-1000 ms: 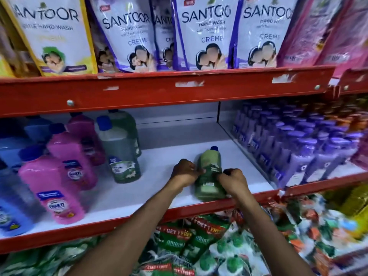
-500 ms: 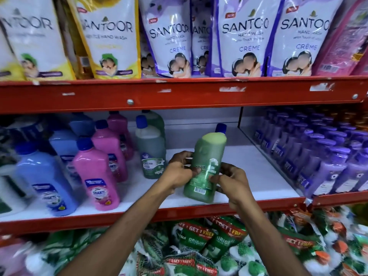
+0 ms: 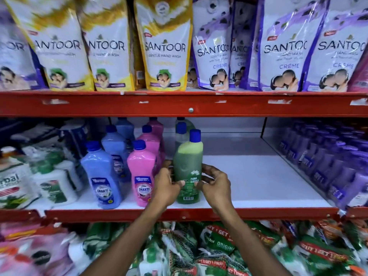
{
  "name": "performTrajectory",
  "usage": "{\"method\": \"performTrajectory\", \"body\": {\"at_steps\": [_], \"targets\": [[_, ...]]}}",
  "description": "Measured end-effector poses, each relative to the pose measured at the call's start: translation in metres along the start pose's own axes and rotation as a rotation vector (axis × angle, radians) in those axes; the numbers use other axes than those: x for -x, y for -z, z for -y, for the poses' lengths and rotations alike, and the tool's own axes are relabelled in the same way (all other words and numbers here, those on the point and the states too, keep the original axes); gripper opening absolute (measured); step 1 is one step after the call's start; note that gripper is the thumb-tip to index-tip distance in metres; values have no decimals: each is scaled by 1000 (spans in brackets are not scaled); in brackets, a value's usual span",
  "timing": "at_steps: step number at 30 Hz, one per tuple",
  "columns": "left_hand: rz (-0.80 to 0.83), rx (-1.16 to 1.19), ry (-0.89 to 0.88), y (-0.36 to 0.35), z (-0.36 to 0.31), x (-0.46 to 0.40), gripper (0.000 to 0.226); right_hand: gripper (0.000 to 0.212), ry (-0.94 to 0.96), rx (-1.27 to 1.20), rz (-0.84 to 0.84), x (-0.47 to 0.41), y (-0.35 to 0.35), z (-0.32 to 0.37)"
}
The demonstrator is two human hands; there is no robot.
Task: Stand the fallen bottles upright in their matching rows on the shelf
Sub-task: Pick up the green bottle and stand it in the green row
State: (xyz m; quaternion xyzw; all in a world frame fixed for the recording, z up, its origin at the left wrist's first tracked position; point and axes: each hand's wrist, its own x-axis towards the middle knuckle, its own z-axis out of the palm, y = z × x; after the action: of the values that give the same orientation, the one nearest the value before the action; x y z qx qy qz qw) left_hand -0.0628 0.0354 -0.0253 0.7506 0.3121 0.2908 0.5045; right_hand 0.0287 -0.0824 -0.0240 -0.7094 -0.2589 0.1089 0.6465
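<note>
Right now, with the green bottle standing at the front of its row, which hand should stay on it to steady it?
Probably the right hand. It wraps the green bottle from the open side of the shelf, while the left hand is squeezed against the pink bottle.

Counted on the white middle shelf (image 3: pixel 258 176): three blue plastic bottles (image 3: pixel 103 176) at nine o'clock, three pink plastic bottles (image 3: pixel 141 172) beside them, three green plastic bottles (image 3: pixel 188 168) at centre. At twelve o'clock hang three yellow hand-wash pouches (image 3: pixel 165 46). The purple bottles (image 3: pixel 326 162) at three o'clock are too blurred to count.
</note>
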Motion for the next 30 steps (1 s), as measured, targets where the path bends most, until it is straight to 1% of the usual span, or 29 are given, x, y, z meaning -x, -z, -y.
{"method": "performTrajectory", "body": {"at_steps": [9,11,16,18,20,22,24,27,30], "targets": [[-30,-115,-62,-3,18,5,49,54,53,49,-36,11,-8,-12],[-8,-127,-81,-2,18,7,52,52,73,64,-80,19,-9,-16],[-9,-144,-133,1,20,10,58,35,85,-16,-225,34,-21,-24],[-2,-95,-136,3,19,11,59,31,98,-15,-244,34,-23,-24],[4,-54,-136,4,18,13,56,27,107,4,-237,30,-22,-26],[-11,-41,-148,5,19,16,44,30,92,15,-193,24,-21,-27],[-45,-44,-176,6,19,21,32,41,61,11,-103,17,-20,-25],[-57,-74,-230,8,16,28,33,55,52,39,77,7,-16,-21],[-71,-116,-272,8,15,31,32,59,79,174,238,-3,-7,-14]]}}
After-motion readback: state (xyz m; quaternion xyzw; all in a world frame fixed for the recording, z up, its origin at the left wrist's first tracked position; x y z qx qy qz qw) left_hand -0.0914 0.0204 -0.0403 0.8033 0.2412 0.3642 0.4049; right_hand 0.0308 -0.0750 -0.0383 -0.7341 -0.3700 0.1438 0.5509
